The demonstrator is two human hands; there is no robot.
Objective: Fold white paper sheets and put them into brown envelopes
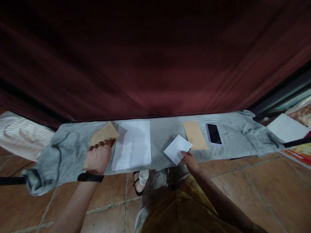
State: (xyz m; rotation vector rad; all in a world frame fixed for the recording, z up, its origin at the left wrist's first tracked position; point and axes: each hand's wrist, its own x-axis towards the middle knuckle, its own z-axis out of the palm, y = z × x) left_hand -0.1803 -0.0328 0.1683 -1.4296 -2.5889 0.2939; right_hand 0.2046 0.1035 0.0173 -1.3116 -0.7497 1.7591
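My left hand (pixel 98 157), with a dark band on its wrist, is closed on the edge of a brown envelope (pixel 106 131). That envelope is tilted over more brown paper, which shows at its left side and below my hand. Between the thumb and fingers of my right hand (pixel 190 161) is a folded white sheet of paper (pixel 177 149), held over the grey cloth. A stack of white paper (pixel 133 145) lies just right of my left hand. Beyond my right hand, another brown envelope (pixel 195 135) lies flat.
Grey cloth (pixel 166 126) covers the narrow surface, wrinkled at both ends. A phone (pixel 214 134) with a dark screen lies right of the flat envelope. Dark red fabric (pixel 155 74) rises behind. At the far right is a white sheet (pixel 288 128); floor tiles (pixel 107 216) show below.
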